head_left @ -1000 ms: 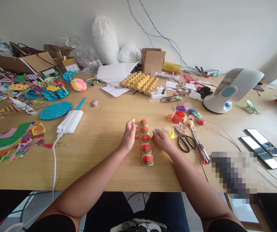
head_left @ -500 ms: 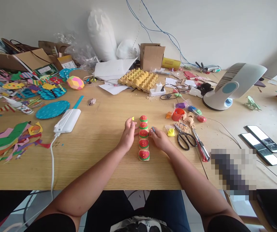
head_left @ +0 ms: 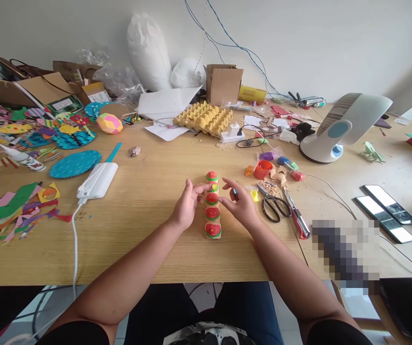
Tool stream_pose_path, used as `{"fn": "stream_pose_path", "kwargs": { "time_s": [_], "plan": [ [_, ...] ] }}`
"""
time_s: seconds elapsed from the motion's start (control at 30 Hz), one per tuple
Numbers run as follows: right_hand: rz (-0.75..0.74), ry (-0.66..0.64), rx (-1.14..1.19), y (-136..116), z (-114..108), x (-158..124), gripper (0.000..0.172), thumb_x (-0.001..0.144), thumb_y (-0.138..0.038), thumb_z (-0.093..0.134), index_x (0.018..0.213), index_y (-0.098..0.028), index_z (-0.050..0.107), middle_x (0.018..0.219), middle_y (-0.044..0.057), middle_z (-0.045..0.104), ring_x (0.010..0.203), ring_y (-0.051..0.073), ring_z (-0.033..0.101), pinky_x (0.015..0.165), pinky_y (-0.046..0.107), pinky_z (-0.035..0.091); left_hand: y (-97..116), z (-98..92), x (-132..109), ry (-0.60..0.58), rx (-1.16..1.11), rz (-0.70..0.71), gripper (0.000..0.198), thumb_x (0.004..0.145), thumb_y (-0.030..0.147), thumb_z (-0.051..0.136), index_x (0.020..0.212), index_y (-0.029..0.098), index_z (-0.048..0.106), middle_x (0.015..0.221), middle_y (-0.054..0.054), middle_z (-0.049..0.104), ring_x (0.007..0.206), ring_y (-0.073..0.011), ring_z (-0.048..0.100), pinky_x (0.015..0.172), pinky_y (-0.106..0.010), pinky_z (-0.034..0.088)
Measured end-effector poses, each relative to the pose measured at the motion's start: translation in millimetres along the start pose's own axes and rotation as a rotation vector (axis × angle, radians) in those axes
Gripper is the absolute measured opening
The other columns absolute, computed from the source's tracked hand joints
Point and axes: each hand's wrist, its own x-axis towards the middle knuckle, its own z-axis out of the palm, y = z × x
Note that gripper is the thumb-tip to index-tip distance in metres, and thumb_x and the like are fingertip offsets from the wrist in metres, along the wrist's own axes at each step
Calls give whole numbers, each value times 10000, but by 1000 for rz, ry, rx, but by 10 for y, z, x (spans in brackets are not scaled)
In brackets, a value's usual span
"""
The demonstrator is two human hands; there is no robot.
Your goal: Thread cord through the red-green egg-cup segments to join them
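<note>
A row of several rounded cardboard bumps [head_left: 212,213] with red tops, green edging and small yellow faces lies lengthwise before me. My left hand [head_left: 187,203] is on its left, thumb raised and a finger reaching over the row. At that fingertip is a small lump of yellow clay [head_left: 214,187]. To the right of the row, my right hand [head_left: 241,203] has thumb and forefinger spread apart, close to the bumps. A small blue tool [head_left: 234,191] shows in its curled fingers, mostly hidden. More yellow clay [head_left: 254,195] sits in a clear bag just beyond this hand.
Black-handled scissors [head_left: 276,209] and a red-ended utility knife [head_left: 300,222] lie at right, near pencil shavings and a red cup [head_left: 264,169]. A white fan [head_left: 338,129] stands farther back. On the left are a white power bank [head_left: 100,181], cut paper strips [head_left: 15,206] and a blue disc [head_left: 75,164].
My left hand has brought the yellow clay right and toward me, over the row. My right thumb and forefinger have opened from a pinch, and the blue tool has shifted back into the hand.
</note>
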Motion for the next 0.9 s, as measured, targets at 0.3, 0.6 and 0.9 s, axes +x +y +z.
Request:
{"fn": "stream_pose_path", "kwargs": {
  "time_s": [0.3, 0.6, 0.9],
  "plan": [
    [-145, 1, -70, 14, 52, -40, 280, 957, -348, 612, 1177, -249, 754, 791, 49, 681, 703, 178, 593, 707, 317, 479, 21, 37, -71, -179, 82, 39, 820, 967, 746, 150, 1079, 263, 802, 1176, -92, 690, 920, -245, 609, 763, -387, 501],
    [43, 10, 239, -50, 17, -23, 262, 936, -442, 628, 952, -207, 741, 793, 46, 730, 728, 173, 641, 688, 296, 494, 113, -12, -128, 51, 579, 479, 633, 1064, 537, 227, 1106, 234, 781, 1058, -70, 697, 1030, -224, 599, 996, -395, 464],
    [298, -21, 436, 13, -9, 37, 568, 905, -692, 538, 616, -204, 507, 542, -18, 485, 511, 107, 376, 503, 267, 299, 38, -6, -48, 163, 395, 469, 453, 1065, 445, 374, 1011, 212, 759, 1018, -58, 721, 978, -191, 637, 908, -347, 511]
  ]
}}
